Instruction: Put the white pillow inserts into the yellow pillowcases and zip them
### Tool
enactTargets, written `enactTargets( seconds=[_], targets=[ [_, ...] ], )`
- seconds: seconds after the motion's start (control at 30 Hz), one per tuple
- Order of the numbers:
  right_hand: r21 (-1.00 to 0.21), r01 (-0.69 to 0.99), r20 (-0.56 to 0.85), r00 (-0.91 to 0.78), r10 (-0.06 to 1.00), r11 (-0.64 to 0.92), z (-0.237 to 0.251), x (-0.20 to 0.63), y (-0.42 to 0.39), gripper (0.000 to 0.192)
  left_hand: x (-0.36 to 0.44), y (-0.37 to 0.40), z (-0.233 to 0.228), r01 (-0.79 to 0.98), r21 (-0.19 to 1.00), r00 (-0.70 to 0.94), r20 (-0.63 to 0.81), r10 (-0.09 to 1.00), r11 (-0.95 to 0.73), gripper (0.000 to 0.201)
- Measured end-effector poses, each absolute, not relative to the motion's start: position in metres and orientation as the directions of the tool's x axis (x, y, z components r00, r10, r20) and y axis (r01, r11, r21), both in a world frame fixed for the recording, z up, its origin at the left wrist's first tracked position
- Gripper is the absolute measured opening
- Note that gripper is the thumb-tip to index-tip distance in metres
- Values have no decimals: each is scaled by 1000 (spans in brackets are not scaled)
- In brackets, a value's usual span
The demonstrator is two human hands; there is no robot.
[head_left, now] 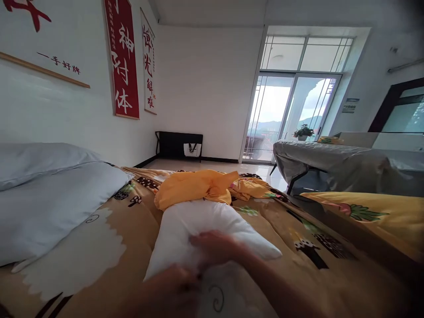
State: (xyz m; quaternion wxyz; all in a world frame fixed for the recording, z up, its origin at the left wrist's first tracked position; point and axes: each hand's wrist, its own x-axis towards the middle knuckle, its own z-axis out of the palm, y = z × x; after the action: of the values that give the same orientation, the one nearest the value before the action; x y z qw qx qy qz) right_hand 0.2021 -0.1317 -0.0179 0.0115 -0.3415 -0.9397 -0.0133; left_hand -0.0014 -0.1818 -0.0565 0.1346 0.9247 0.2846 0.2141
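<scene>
A white pillow (pixel 195 225) lies on a bed covered by a tan cartoon-print sheet (pixel 132 221). A yellow pillowcase (pixel 195 187) covers the pillow's far end, bunched up. My right hand (pixel 215 247) grips the near part of the white pillow, fingers pressed into it. Low in the view, blurred, my left hand (pixel 175 282) holds the pillow's near edge.
Two pale blue-white pillows (pixel 49 194) lie stacked at the left by the wall. A second bed with a yellow cover (pixel 380 216) is at the right, a grey-covered table (pixel 331 159) beyond it. Red and white banners (pixel 124 57) hang on the wall. Glass doors (pixel 288 115) stand at the back.
</scene>
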Motion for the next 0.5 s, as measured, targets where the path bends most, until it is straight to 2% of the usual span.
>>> enactTargets(
  seconds=[0.03,0.07,0.1,0.17,0.23,0.3,0.4,0.5],
  targets=[
    [-79,613,-16,-789,614,786,-5,205,-126,42,-5,-178,-48,465,451,720,309,622,-762,26],
    [-166,622,-6,-777,630,766,7,209,-118,40,-6,-172,-41,466,534,667,311,677,-705,27],
    [-224,654,50,-733,679,723,17,213,-108,37,-6,-166,-36,465,610,595,322,737,-642,27],
    [-247,769,269,-530,804,589,28,223,-86,36,-3,-155,-37,433,699,456,375,807,-569,23],
    [-186,879,489,-305,818,439,30,234,-62,39,1,-146,-47,387,690,425,455,782,-612,20],
    [-98,954,591,-172,788,283,30,246,-40,46,2,-136,-60,367,649,426,520,741,-666,18],
    [-5,997,596,-55,801,73,32,264,-12,59,-9,-112,-63,447,569,350,599,720,-691,20],
    [6,1000,549,-6,835,3,37,282,6,63,-28,-70,-41,615,516,227,607,761,-596,26]
  ],
)
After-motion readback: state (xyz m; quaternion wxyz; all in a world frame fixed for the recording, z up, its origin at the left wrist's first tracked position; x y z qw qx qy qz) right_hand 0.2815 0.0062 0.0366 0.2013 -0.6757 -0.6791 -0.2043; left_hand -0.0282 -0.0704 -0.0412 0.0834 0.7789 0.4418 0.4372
